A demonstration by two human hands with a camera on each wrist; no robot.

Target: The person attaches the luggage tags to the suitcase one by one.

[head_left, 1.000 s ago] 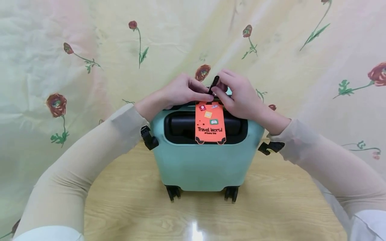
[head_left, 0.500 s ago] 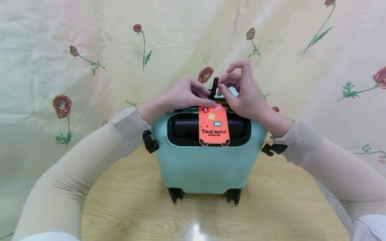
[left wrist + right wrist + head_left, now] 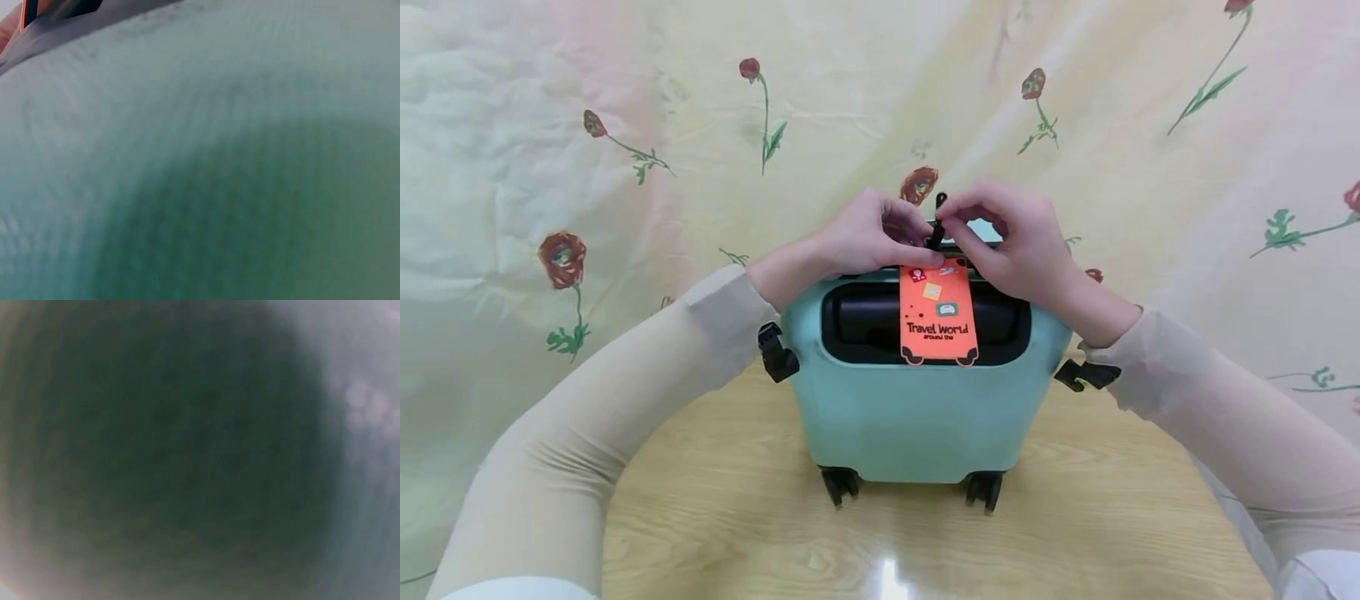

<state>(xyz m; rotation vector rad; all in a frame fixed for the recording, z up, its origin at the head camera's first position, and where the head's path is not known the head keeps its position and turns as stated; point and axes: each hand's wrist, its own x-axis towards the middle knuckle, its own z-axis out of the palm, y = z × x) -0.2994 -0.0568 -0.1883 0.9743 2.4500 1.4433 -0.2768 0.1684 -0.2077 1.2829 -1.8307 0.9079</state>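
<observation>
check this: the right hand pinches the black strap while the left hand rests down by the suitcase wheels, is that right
Not quite: the left hand is up at the top edge of the orange tag, well above the wheels, as the head view shows. The right hand does pinch the black strap.

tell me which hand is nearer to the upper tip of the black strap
The right. The right hand has its fingertips on the black strap just below that tip; the left hand is lower, its thumb by the orange tag's top edge.
</observation>
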